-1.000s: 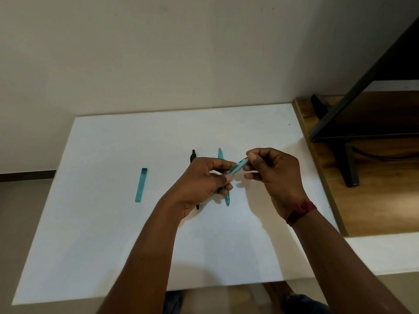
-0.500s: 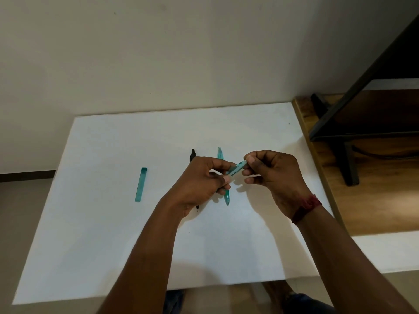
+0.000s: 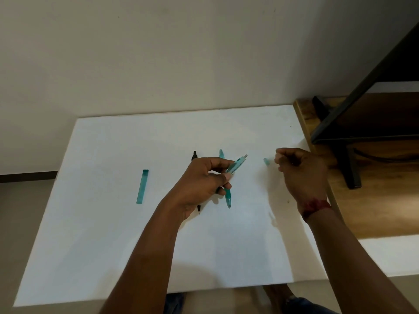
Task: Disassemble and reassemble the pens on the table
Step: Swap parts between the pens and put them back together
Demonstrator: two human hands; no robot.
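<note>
White table [image 3: 113,223], teal pen [image 3: 235,166] in left hand [image 3: 199,182]

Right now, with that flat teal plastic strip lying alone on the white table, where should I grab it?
Pinch the flat teal plastic strip at mid-length, across its narrow width, coming from above. It lies flat on the white table, long edges bare on both sides, so a fingertip probably fits each edge.

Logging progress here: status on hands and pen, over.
Left hand grips teal pen barrel. Right hand pinches small teal piece, apart from barrel. Second teal pen and black pen lie beneath left hand.
</note>
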